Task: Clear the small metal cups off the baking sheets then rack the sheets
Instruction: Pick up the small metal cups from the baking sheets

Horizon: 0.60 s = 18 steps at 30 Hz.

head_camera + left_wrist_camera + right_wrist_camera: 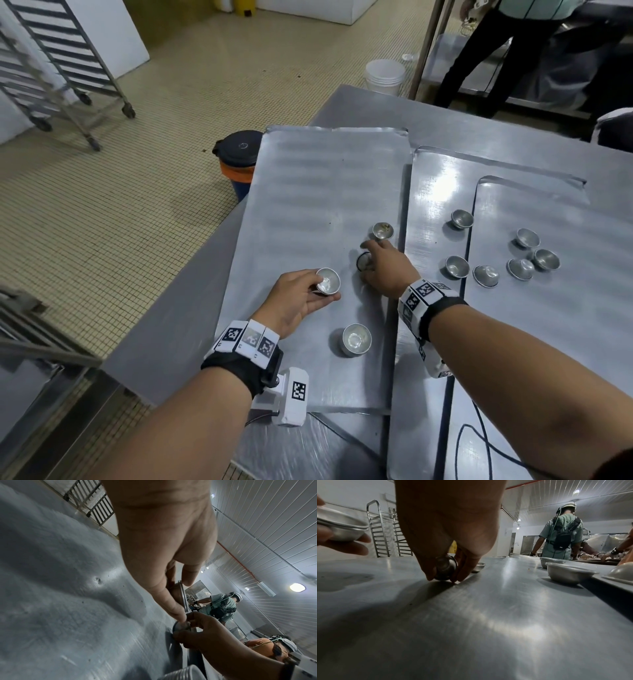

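Note:
A baking sheet (308, 192) lies at the table's left, overhanging its edge. My left hand (301, 298) holds a small metal cup (328, 281) just above the sheet, thumb and fingers curled on its rim (182, 599). My right hand (376, 263) pinches another cup (363, 262) tilted on its side on the sheet; in the right wrist view that cup (445, 568) sits between thumb and fingers. One cup (383, 231) stands just beyond the right hand, another (356, 340) nearer me. Two more sheets (435, 192) overlap at the right, carrying several cups (532, 260).
A wheeled tray rack (65, 68) stands on the tiled floor at far left. A blue bin (239, 161) with a dark lid sits beside the table. White buckets (383, 77) and a standing person (496, 51) are beyond the table's far end.

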Motion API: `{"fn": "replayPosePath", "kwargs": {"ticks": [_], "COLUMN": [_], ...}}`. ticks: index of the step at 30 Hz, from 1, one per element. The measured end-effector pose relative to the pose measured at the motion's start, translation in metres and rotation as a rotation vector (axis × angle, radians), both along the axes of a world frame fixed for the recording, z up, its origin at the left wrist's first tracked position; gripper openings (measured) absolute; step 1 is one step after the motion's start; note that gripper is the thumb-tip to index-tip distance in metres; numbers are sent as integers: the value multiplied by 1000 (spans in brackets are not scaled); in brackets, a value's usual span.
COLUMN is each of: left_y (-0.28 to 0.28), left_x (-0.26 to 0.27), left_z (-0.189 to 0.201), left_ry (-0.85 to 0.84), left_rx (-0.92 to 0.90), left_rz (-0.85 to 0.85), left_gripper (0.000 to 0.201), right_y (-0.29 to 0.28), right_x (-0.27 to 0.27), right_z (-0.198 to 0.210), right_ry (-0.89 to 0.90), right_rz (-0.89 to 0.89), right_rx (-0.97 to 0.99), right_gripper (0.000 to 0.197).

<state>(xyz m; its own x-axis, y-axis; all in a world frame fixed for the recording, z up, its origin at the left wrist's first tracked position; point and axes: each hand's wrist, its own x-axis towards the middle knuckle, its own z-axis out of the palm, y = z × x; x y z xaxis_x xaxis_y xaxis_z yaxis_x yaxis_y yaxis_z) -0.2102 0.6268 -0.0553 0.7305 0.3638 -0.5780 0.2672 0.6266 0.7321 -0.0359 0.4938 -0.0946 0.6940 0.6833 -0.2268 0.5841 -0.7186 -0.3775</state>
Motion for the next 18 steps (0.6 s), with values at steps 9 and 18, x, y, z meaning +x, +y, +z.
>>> {"fn": "replayPosePath", "kwargs": {"ticks": [9,18], "left_y": [-2,-5], "left_x": [-2,-8], "left_z": [-6,-8], "left_ry": [-16,-22], "left_rx": [39,69], "left_rz": [-69,-94], "left_gripper": [16,21], "right_y": [-9,-20], "right_x": [-16,-21], "right_z": [0,2], "right_ry": [25,-24], "right_rz": [11,46], "right_rx": [48,-49], "right_gripper": [28,39]}}
